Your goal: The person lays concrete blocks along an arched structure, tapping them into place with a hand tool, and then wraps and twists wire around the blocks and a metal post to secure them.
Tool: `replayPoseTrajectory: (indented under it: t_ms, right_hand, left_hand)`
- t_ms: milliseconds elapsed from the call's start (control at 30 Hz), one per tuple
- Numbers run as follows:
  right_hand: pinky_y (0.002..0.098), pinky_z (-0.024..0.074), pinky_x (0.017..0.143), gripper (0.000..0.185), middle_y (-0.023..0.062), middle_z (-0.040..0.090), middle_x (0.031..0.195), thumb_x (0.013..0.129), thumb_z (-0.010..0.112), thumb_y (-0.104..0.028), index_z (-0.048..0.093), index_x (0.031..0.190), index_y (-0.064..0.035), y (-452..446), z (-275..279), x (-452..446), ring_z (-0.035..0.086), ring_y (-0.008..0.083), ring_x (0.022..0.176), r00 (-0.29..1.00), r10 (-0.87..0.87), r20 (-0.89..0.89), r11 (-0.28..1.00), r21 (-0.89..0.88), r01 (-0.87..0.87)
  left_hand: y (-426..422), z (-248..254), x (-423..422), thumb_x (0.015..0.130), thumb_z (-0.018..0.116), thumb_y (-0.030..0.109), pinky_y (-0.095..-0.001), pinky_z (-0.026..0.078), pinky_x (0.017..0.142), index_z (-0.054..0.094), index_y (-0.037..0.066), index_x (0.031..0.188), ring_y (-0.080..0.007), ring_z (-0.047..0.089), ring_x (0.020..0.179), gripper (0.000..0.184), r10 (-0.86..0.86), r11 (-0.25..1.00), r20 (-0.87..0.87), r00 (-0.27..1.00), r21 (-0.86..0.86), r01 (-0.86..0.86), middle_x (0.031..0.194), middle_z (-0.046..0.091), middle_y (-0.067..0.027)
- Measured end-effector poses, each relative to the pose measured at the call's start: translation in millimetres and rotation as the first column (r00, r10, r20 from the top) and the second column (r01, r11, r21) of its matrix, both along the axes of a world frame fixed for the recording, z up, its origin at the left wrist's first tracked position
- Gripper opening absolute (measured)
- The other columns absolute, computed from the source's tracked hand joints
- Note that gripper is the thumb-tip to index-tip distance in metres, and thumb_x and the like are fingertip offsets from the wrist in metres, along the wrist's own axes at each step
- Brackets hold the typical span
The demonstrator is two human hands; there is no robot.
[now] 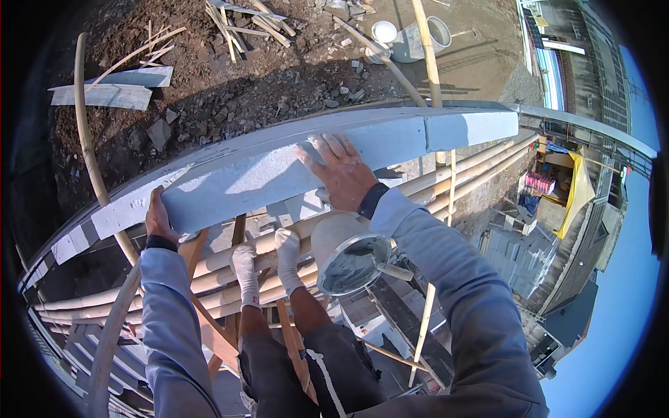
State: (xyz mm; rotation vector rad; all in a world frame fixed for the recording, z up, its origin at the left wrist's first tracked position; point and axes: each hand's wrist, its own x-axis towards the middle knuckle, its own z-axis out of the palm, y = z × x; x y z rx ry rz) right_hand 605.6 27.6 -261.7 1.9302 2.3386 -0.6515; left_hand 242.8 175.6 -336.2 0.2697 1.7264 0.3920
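A long pale grey concrete block [244, 182] lies in the row at the top of a wall. My left hand [159, 219] grips its left end, with fingers bent around the corner. Spread across the block's near face is my right hand [339, 171], fingertips at the upper edge and thumb low near the bottom edge. White dust marks the right fingers. Below the right hand stands a bucket [341, 233] with wet grey mortar [355, 266] inside. A pale handle [395, 270] sticks out over its rim; the tool's other end is hidden.
My feet in white socks [245, 268] stand on bamboo poles [216, 299]. Upright bamboo [87, 132] rises on the left, another pole [426, 52] beyond the wall. Rubble ground [202, 97] lies below. A yellow sheet [575, 195] hangs right, near stacked blocks [512, 254].
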Motion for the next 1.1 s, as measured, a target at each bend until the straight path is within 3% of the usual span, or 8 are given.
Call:
replayPoseTrajectory:
  t_ms: [133,200,267,367,667,833,933,1100]
  right_hand:
    - [0.0498,0.0255,0.107,0.076,0.0276,0.036,0.134,0.073,0.070,-0.027,0.035,0.137,-0.0049,-33,26,53,0.033,0.0439,0.126,0.940,-0.340,0.015,0.938,0.084,0.337]
    - [0.0479,0.0271,0.106,0.074,0.0287,0.036,0.133,0.075,0.068,-0.029,0.035,0.136,-0.0023,-54,11,89,0.034,0.0458,0.124,0.777,-0.623,0.089,0.771,0.234,0.592]
    - [0.0495,0.0262,0.106,0.076,0.0322,0.031,0.135,0.080,0.064,-0.035,0.030,0.137,0.0030,-71,-15,122,0.030,0.0479,0.126,0.638,-0.765,0.085,0.630,0.304,0.715]
    - [0.0487,0.0210,0.109,0.076,0.0325,0.022,0.141,0.086,0.055,-0.040,0.024,0.140,0.0032,-91,-50,131,0.020,0.0481,0.132,0.573,-0.809,0.130,0.587,0.186,0.788]
    - [0.0496,0.0156,0.111,0.071,0.0335,0.011,0.144,0.095,0.041,-0.039,0.015,0.141,0.0081,-99,-69,117,0.011,0.0480,0.135,0.598,-0.785,0.162,0.616,0.311,0.724]
    - [0.0494,0.0158,0.111,0.069,0.0319,0.011,0.145,0.095,0.040,-0.038,0.014,0.141,0.0064,-101,-73,121,0.010,0.0470,0.136,0.615,-0.763,0.199,0.644,0.316,0.697]
    - [0.0497,0.0173,0.111,0.069,0.0308,0.011,0.146,0.095,0.040,-0.039,0.014,0.142,0.0049,-100,-72,121,0.010,0.0470,0.136,0.589,-0.788,0.181,0.615,0.285,0.736]
    - [0.0497,0.0180,0.111,0.068,0.0315,0.011,0.146,0.096,0.037,-0.040,0.015,0.142,0.0047,-103,-76,124,0.011,0.0480,0.135,0.607,-0.765,0.215,0.643,0.304,0.703]
  left_hand:
    - [-2,3,6,0.079,0.058,0.051,-0.0419,0.047,0.079,0.059,0.006,0.107,-0.0248,0.059,0.084,0.053,0.029,0.999,-0.040,0.999,-0.035,-0.030,0.094,0.062,-0.0074]
    - [-3,0,7,0.079,0.057,0.053,-0.0428,0.047,0.081,0.058,0.006,0.109,-0.0257,0.059,0.088,0.057,0.029,1.000,-0.066,0.997,-0.003,-0.029,0.098,0.061,-0.0085]
    - [-3,-3,4,0.079,0.056,0.055,-0.0440,0.046,0.082,0.057,0.005,0.112,-0.0264,0.059,0.092,0.060,0.010,1.000,-0.072,0.997,0.016,-0.008,0.103,0.060,-0.0096]
    - [-4,-5,0,0.079,0.055,0.057,-0.0453,0.046,0.084,0.055,0.004,0.117,-0.0273,0.058,0.096,0.065,-0.034,0.999,-0.066,0.997,0.020,0.036,0.109,0.059,-0.0110]
    - [-1,4,14,0.085,0.047,0.059,-0.0426,0.046,0.086,0.050,-0.001,0.122,-0.0280,0.059,0.096,0.071,-0.056,0.996,-0.216,0.975,0.059,0.070,0.110,0.059,-0.0133]
    - [-7,-15,8,0.085,0.032,0.071,-0.0363,0.029,0.105,0.031,-0.011,0.135,-0.0295,0.041,0.125,0.097,-0.085,0.988,-0.321,0.943,0.094,0.121,0.137,0.040,-0.0211]
    - [-7,-13,7,0.086,0.027,0.070,-0.0357,0.031,0.104,0.032,-0.012,0.135,-0.0322,0.043,0.124,0.095,-0.133,0.978,-0.279,0.951,0.121,0.172,0.137,0.040,-0.0234]
    - [-2,-9,19,0.087,0.026,0.070,-0.0362,0.034,0.101,0.043,-0.013,0.126,-0.0359,0.047,0.119,0.094,-0.160,0.971,-0.415,0.896,0.096,0.218,0.128,0.048,-0.0279]
